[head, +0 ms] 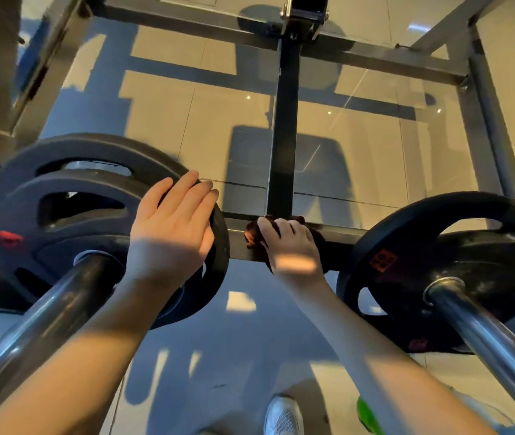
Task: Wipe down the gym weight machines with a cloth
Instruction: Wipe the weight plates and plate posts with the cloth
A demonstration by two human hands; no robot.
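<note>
I look down on a plate-loaded weight machine. My right hand (290,246) grips a dark brown cloth (254,232) and presses it on the machine's low horizontal crossbar (341,235), just where the black upright post (284,146) meets it. My left hand (173,227) lies flat with straight fingers on the rim of the left black weight plate (71,189). A second black weight plate (457,246) with red labels sits on the right.
Two chrome sleeve bars run toward me, the left bar (42,321) and the right bar (488,337). Grey frame beams (385,61) cross the tiled floor (162,105) beyond. A white shoe (283,416) and something green (366,416) show at the bottom.
</note>
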